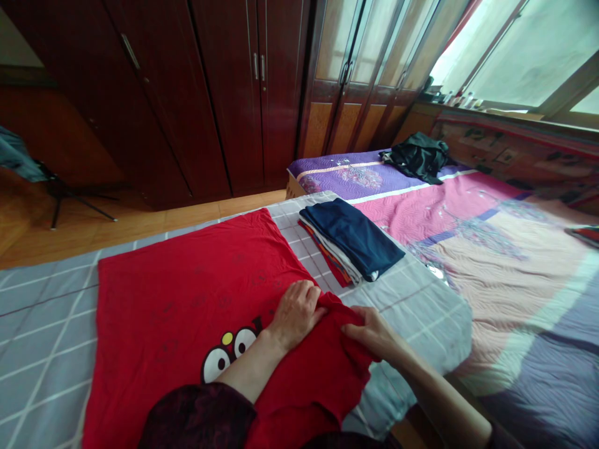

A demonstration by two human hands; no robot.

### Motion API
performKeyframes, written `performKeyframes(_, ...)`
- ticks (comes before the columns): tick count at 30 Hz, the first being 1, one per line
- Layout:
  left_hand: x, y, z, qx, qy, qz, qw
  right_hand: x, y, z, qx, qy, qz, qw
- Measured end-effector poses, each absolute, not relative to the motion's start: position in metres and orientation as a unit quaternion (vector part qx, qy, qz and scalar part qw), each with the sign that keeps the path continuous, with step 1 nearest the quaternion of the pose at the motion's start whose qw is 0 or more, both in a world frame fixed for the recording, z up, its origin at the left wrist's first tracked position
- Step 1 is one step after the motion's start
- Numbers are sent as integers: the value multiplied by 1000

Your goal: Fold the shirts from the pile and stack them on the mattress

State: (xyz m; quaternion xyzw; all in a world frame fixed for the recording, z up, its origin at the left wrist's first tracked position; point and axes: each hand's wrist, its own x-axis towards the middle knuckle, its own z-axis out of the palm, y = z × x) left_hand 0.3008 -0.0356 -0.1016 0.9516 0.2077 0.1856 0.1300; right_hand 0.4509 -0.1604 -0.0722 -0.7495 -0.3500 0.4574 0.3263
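Observation:
A red T-shirt [187, 280] with a cartoon eye print lies spread over the grey checked cloth. Its near right part is bunched and lifted into folds. My left hand [297, 312] is on that bunched part, fingers curled and closed on the fabric beside the thumb. To its right, my right hand [372, 333] pinches the shirt's edge between thumb and fingers; some of its fingers are hidden under the cloth. Just beyond both hands rests a stack of folded clothes [350, 237], dark blue on top, with white, orange and red layers below.
The grey checked cloth [37, 324] covers the surface under the shirt. A bed with a purple and pink quilt [421, 212] adjoins on the right, with a black garment [416, 156] on it. Dark red wardrobes [234, 93] stand behind. A tripod [58, 193] is at left.

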Motion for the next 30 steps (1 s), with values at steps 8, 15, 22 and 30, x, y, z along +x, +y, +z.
performKeyframes(8,301,-37,-104,974,105,149,135,464,-179,-69,-758,-362,442,314)
performKeyframes(15,304,-48,-115,972,155,120,132,462,-188,-62,-769,-311,458,319)
performKeyframes(22,304,-39,-99,937,182,183,234,416,-179,-58,-792,-429,277,336)
performKeyframes(30,283,-12,-82,834,281,159,448,339,-167,-63,-684,-649,228,243)
